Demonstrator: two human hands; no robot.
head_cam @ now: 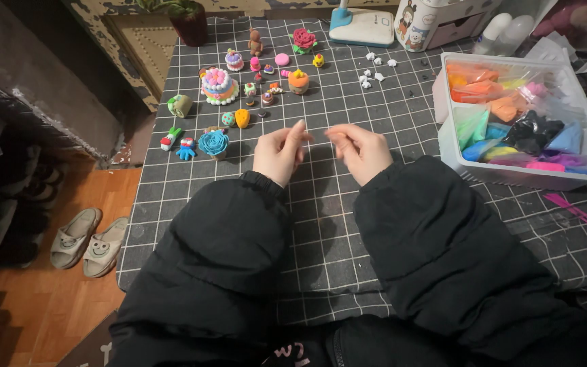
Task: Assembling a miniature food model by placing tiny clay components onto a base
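My left hand and my right hand hover close together over the dark grid-patterned cloth, both in black puffy sleeves. The fingertips of each hand are pinched, and they point toward one another with a small gap between them. Whatever sits between the fingertips is too small to make out. Just beyond my left hand stand small clay figures: a blue rose, a yellow piece, a tiered colourful cake, an orange cupcake and a red rose.
A clear plastic box holding several bags of coloured clay stands at the right. Small white clay bits lie further back. A pink tool lies right of my arm. Slippers rest on the wooden floor at left.
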